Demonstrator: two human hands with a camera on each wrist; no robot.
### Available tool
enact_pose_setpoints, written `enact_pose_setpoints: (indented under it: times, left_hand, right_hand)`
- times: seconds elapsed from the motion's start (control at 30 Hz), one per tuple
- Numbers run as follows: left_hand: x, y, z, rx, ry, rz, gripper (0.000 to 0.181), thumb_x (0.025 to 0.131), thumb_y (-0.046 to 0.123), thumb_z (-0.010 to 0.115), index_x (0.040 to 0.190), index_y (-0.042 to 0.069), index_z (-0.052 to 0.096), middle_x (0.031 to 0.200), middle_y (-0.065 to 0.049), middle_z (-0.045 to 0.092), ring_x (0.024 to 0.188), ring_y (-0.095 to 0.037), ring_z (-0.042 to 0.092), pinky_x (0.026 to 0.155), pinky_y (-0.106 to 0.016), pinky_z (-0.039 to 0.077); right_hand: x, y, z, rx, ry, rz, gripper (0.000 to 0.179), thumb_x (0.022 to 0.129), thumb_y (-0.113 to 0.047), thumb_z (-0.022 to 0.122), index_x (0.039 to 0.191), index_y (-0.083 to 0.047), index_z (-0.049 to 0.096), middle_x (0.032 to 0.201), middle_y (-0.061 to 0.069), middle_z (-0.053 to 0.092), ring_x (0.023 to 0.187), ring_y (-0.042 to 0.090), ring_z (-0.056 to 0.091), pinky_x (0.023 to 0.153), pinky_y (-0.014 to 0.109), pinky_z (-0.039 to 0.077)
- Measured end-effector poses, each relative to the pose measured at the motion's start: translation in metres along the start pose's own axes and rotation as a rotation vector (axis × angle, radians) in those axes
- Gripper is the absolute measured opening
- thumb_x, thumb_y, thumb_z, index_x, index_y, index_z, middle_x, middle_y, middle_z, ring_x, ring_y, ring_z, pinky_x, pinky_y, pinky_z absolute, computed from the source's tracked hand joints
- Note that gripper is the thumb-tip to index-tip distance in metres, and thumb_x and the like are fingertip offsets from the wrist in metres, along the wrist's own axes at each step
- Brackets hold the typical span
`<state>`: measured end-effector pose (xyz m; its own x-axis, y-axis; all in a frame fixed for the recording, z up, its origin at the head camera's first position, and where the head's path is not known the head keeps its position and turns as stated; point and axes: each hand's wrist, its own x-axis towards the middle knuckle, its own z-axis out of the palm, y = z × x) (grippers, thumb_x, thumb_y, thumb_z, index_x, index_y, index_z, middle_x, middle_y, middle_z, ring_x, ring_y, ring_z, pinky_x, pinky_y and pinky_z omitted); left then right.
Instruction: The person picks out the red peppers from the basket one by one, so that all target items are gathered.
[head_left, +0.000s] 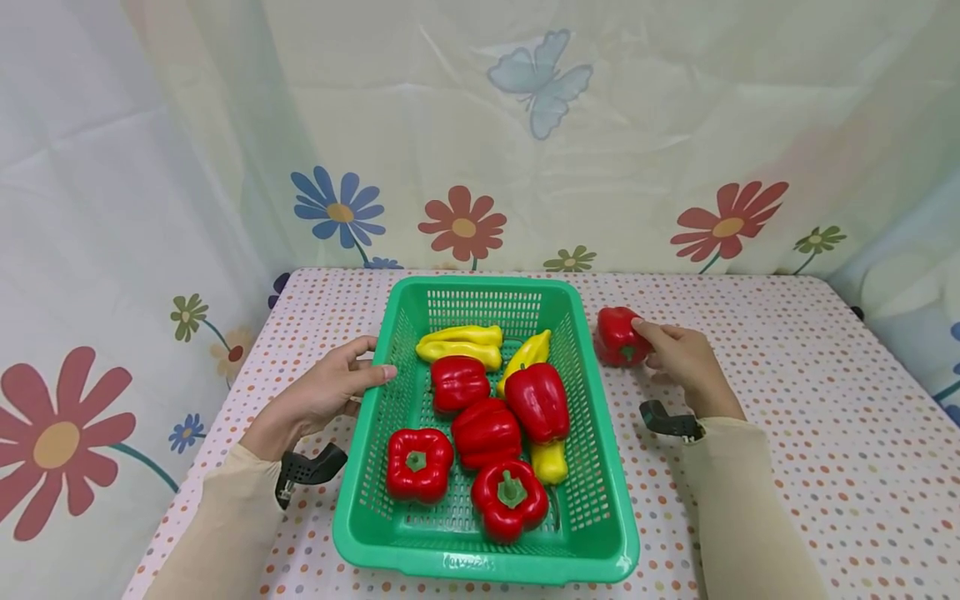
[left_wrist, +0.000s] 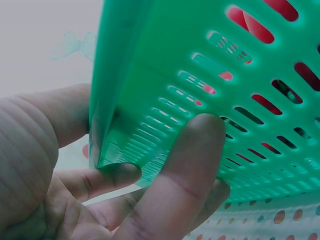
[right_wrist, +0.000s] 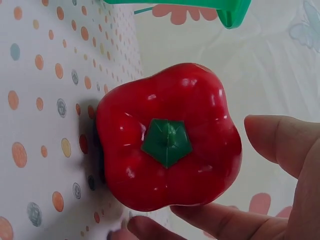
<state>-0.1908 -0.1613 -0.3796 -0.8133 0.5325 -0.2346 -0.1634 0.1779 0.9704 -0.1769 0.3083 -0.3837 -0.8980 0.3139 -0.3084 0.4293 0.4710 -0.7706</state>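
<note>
A green plastic basket [head_left: 367, 475] sits on the table with several red bell peppers [head_left: 420, 467] and long yellow peppers [head_left: 459, 354] inside. My left hand [head_left: 330, 387] grips the basket's left rim, thumb over the inner side and fingers against the slotted outer wall [left_wrist: 165, 65]. To the right of the basket is one more red bell pepper [right_wrist: 170, 95], its green stem [right_wrist: 167, 142] facing the right wrist camera. Around it my right hand [head_left: 686, 358] is spread: fingertips lie along its side, while the thumb [right_wrist: 275, 135] stands slightly apart above it.
A white cloth with coloured dots covers the table [head_left: 810, 400]. Behind hangs a curtain [head_left: 637, 100] printed with flowers and a butterfly. Each forearm carries a black wrist mount [head_left: 671, 422]. One yellow pepper [head_left: 550, 464] lies partly hidden beneath a red one.
</note>
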Motion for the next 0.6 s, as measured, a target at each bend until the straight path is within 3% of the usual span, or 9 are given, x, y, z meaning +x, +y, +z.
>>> enact_pose_setpoints:
  times: [0.3, 0.6]
  left_hand:
    - [-0.0009, 0.0015, -0.0014, 0.003, -0.001, 0.012, 0.055, 0.106, 0.016, 0.061, 0.151, -0.001, 0.037, 0.125, -0.031, 0.066, 0.094, -0.037, 0.077, 0.076, -0.055, 0.065]
    - [-0.0006, 0.0010, 0.0006, 0.000, 0.002, 0.002, 0.054, 0.106, 0.017, 0.060, 0.151, -0.002, 0.036, 0.126, -0.032, 0.066, 0.094, -0.035, 0.077, 0.076, -0.054, 0.065]
  right_hand:
    - [-0.0013, -0.0025, -0.0010, -0.011, -0.002, -0.004, 0.100, 0.098, -0.074, 0.042, 0.166, -0.004, 0.017, 0.162, 0.032, 0.033, 0.137, 0.052, 0.045, 0.108, 0.063, 0.050]
    - [-0.0036, -0.0059, 0.0011, -0.004, 0.056, -0.013, 0.094, 0.101, -0.068, 0.043, 0.167, -0.007, 0.013, 0.166, 0.030, 0.025, 0.143, 0.055, 0.036, 0.111, 0.071, 0.043]
